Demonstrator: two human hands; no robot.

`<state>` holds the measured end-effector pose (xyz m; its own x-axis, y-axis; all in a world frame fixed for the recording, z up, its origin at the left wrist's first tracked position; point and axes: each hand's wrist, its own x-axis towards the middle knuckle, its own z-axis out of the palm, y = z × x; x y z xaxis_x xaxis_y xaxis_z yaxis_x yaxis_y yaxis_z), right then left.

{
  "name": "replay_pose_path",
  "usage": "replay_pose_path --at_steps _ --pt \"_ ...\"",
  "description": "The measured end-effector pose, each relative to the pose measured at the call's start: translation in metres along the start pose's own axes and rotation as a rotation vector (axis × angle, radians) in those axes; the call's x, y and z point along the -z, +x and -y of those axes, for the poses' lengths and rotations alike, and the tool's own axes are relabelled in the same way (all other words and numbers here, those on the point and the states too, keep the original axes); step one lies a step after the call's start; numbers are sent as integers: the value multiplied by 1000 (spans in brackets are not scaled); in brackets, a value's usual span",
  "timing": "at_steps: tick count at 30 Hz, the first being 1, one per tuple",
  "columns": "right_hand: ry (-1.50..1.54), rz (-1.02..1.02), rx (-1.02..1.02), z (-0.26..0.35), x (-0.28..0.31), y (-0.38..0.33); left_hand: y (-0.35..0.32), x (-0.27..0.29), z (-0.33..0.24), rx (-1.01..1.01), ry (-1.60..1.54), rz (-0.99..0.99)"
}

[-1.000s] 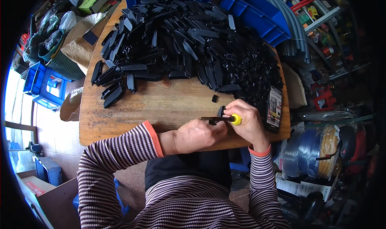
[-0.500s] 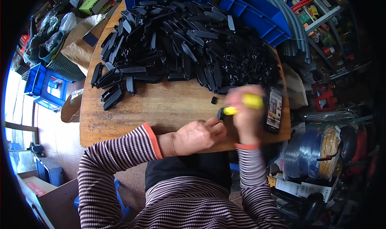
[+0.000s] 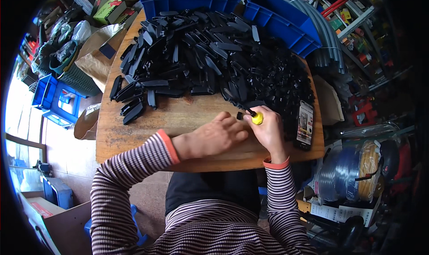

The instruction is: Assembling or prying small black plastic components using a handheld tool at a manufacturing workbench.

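Observation:
My right hand [image 3: 271, 129] is closed around a yellow-and-black handled tool [image 3: 257, 117]. Its dark end points up and left toward the edge of the pile; the tool's exact kind is not clear. To the left, my left hand [image 3: 219, 135] hovers low over the wooden table [image 3: 174, 116] with its fingers curled in. Whatever those fingers may hold is hidden. A small black plastic piece [image 3: 240, 116] lies between the two hands, close to the left fingertips. Beyond them spreads a big pile of black plastic parts [image 3: 192, 53], long flat blade-like ones and smaller clips.
A phone [image 3: 304, 124] with a lit screen lies at the table's right edge. Blue crates [image 3: 192, 2] stand behind the pile. Coiled tubing [image 3: 348, 174] sits right of the table, a brown paper bag [image 3: 96, 53] and a blue plastic stool [image 3: 58, 100] to the left.
My right hand, blurred before, has shifted slightly left and turned, bringing the tool near the pile's edge. My left hand has moved a little left and away from the table's near edge.

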<state>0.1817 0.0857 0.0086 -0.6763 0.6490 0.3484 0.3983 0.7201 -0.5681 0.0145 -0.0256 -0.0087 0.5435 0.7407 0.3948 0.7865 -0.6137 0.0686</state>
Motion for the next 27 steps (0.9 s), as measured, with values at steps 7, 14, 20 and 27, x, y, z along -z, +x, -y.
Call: replay_pose_path --at_steps 7,14,20,27 --pt "-85 84 -34 19 -11 8 -54 43 44 541 -294 -299" --pt "4 27 -79 6 9 -5 -19 37 77 400 -34 -317" --pt "492 185 -370 1 40 -30 1 38 82 230 161 -75" --pt "25 87 -110 1 32 -29 4 -2 8 478 -225 -219"
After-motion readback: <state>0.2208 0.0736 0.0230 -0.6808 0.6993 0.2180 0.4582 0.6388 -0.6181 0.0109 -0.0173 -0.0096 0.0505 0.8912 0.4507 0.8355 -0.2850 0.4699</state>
